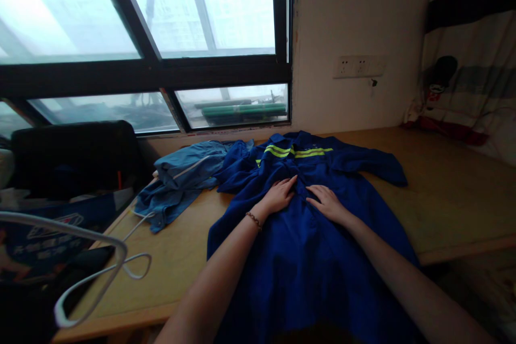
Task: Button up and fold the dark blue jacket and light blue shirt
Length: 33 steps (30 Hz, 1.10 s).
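Note:
A dark blue work coverall with yellow-green reflective stripes lies spread on the wooden table, its collar towards the window and its lower part running past the front edge. My left hand rests on the garment's front, just left of the middle seam, with fingers stretched out. Across that seam, my right hand touches the cloth with its fingers slightly bent and apart. Neither hand visibly grips anything. A bracelet circles my left wrist. One sleeve reaches out to the right.
A lighter blue garment lies crumpled left of the coverall on the table. A white cable loops over the left table edge. A black bag stands at left. The window and wall sockets are behind.

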Motion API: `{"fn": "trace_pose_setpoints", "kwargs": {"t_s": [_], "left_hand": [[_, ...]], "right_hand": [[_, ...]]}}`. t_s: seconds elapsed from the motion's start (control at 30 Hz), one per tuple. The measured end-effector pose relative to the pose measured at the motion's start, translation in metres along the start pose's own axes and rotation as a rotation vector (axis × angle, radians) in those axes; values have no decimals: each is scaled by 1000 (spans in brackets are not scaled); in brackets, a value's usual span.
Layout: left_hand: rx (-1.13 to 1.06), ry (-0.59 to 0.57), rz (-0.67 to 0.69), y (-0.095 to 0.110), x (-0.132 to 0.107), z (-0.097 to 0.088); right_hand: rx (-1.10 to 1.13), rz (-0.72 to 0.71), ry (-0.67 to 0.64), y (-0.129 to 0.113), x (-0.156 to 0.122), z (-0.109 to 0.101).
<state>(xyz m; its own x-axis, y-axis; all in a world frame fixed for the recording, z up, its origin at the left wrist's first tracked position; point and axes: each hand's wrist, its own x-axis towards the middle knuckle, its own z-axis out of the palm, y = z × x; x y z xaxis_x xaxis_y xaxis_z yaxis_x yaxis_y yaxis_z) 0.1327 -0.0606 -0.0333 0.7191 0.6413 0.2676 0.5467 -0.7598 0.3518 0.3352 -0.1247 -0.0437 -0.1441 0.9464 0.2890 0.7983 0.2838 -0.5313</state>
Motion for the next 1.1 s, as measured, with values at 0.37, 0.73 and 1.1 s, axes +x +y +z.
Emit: {"fn": "trace_pose_setpoints", "kwargs": {"t_s": [0.37, 0.73, 1.1], "left_hand": [[235, -27, 50, -22, 46, -23], [157, 105, -298, 63, 12, 4], [-1050, -52, -349, 32, -20, 0]], "right_hand": [[-384, -105, -116, 36, 52, -13], [-470, -198, -77, 56, 83, -15], [-656, -299, -4, 37, 71, -37]]}}
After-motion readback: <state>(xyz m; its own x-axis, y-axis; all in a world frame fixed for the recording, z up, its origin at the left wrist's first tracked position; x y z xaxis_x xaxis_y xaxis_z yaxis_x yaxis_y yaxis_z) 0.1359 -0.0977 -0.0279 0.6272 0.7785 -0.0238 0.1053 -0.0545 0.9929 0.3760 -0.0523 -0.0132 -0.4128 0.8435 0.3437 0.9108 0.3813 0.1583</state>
